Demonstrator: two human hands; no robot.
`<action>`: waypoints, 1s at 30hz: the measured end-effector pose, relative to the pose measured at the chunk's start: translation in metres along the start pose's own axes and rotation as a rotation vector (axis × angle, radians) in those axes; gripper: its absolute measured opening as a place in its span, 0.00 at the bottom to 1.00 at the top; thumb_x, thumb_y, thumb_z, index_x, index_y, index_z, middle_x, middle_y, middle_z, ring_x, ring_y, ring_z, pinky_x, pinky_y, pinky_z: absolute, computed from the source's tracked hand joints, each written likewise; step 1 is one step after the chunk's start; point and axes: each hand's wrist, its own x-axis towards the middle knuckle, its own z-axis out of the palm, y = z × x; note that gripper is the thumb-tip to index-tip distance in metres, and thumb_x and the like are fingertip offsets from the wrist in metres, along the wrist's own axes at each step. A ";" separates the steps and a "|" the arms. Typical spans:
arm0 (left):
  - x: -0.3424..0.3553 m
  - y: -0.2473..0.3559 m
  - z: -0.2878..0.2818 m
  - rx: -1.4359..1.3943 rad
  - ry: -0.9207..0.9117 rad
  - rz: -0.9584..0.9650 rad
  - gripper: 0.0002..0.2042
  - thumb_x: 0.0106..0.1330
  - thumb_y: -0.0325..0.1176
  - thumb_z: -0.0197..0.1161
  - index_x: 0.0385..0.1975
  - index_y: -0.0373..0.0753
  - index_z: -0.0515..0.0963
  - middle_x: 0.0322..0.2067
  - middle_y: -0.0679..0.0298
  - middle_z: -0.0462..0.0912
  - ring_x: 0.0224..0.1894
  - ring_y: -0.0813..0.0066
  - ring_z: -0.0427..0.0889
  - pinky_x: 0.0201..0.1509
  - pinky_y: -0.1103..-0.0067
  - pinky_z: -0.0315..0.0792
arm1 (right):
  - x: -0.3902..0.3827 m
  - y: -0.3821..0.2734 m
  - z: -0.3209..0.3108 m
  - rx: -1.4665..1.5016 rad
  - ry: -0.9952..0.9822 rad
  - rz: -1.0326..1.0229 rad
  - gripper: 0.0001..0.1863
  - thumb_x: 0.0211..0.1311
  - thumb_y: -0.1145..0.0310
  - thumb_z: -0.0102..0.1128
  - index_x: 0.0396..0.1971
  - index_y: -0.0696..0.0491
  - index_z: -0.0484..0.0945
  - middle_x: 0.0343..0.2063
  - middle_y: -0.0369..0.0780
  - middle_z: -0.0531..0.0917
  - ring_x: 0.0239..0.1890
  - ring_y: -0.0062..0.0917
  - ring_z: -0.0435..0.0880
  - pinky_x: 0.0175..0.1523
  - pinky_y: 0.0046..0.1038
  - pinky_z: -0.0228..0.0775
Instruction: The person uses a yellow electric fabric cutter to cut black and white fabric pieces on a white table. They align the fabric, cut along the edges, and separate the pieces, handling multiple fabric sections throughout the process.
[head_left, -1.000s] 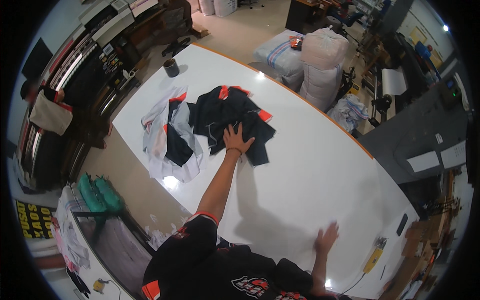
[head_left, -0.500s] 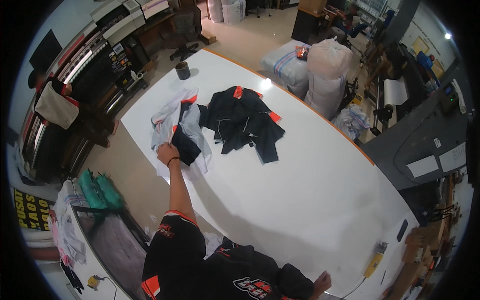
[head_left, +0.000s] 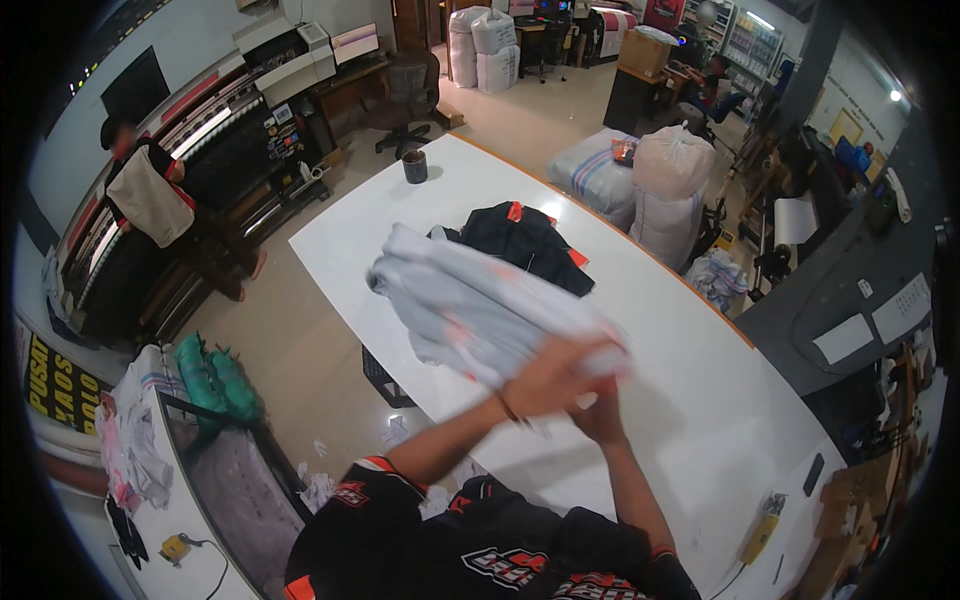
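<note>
A white and grey garment (head_left: 450, 305) with red patches is lifted over the white table (head_left: 680, 370), blurred by motion. My left hand (head_left: 545, 375) grips its near right end. My right hand (head_left: 598, 410) is just below and beside it, closed on the same end, partly hidden. Behind the moving garment a dark garment (head_left: 515, 250) with red pieces lies on the table, partly covered.
A dark cup (head_left: 415, 167) stands on the far table end. A yellow cutting tool (head_left: 762, 530) and dark phone (head_left: 815, 467) lie at the right. Large sacks (head_left: 665, 200) stand beyond the table. A person (head_left: 150, 190) is by the large printer at the left.
My left hand has taken hold of the white garment and pulled it up and rightward off the tabletop. My right hand has risen to join it on the garment.
</note>
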 end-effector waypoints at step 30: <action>0.146 0.138 -0.012 0.155 0.627 0.268 0.29 0.74 0.48 0.37 0.68 0.40 0.70 0.61 0.54 0.75 0.64 0.62 0.72 0.72 0.60 0.60 | -0.237 -0.140 -0.379 0.027 -0.664 0.340 0.20 0.54 0.66 0.78 0.40 0.63 0.82 0.31 0.45 0.88 0.31 0.30 0.88 0.36 0.29 0.76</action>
